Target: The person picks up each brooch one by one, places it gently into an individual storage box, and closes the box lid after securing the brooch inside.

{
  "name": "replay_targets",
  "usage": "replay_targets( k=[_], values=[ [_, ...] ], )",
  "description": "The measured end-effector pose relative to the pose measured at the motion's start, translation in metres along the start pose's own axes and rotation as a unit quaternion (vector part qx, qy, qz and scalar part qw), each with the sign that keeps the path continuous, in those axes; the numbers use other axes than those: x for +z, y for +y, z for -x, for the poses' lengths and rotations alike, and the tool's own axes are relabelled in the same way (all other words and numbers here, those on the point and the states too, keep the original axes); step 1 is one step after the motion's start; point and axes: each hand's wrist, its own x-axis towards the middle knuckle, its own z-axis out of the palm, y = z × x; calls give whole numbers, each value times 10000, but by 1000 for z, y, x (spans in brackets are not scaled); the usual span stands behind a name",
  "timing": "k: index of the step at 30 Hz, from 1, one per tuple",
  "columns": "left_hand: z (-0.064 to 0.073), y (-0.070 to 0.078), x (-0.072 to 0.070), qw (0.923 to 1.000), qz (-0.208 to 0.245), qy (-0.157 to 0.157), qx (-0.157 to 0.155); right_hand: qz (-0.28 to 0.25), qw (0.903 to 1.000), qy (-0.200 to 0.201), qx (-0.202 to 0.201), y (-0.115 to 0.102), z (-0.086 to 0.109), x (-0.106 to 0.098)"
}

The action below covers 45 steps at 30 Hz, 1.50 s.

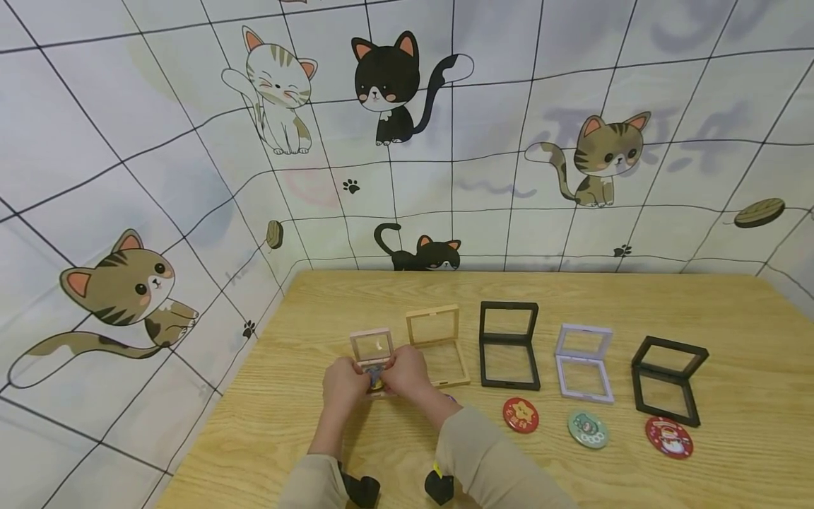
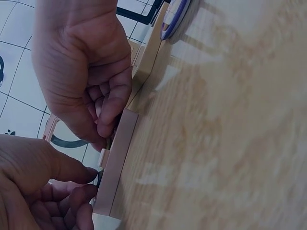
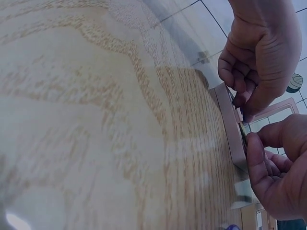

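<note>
a person's left hand [image 1: 345, 385] and right hand [image 1: 407, 371] pinched a partly hidden badge [image 1: 375, 375] by its edges, apparently seating it in the lower half of the pink frame [image 2: 118, 163] on the table [image 1: 604, 293], the next move likely calling for even pressure.

Frames [image 1: 507, 340] and badges [image 1: 521, 415] on wooden table [image 1: 254, 431]

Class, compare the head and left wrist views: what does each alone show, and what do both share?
Only the head view: the lilac frame, the green badge, two red badges.
Only the left wrist view: curled fingers of the right hand from the palm side.
Both include: that hand, the left hand, the pink frame, the table.
</note>
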Motion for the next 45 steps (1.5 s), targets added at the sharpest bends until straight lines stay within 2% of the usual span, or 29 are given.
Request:
replay_targets(
  k=[4, 8, 12, 18, 22, 25, 29, 33, 35, 39, 42, 45],
  values=[
    [0, 1, 2, 9999, -132, 33, -59, 543, 9980, 145, -274, 1, 1, 1],
    [0, 2, 2, 9994, -319, 101, -83, 1276, 9896, 297, -597, 1, 2, 1],
    [-1, 3, 2, 9990, -428, 145, -7, 1558, 9852, 241, -669, -1, 7, -1],
    [-3, 4, 2, 9984, -522, 196, 41, 1384, 9899, -27, -321, -6, 19, -6],
    [-5, 5, 2, 9990, -379, 213, -130, 1118, 9930, -238, -281, -5, 28, -9],
    [-5, 7, 0, 9986, -213, 446, -167, 1122, 9926, -396, -248, -2, 32, -10],
    [-7, 11, -4, 9966, -154, 807, 91, 1298, 9905, -341, -310, -1, 35, -9],
    [-13, 15, -9, 9972, -128, 680, 287, 1441, 9886, -265, -347, -1, 36, -9],
    [-15, 16, -11, 9979, -58, 514, 390, 1446, 9886, -259, -341, 0, 37, -8],
    [-19, 17, -15, 9970, 50, 320, 704, 1424, 9887, -230, -417, 2, 36, -6],
    [-19, 17, -16, 9956, 128, 316, 875, 1422, 9884, -157, -513, 2, 35, -6],
    [-19, 18, -16, 9956, 251, 352, 828, 1381, 9880, -64, -686, 3, 35, -6]
  ],
)
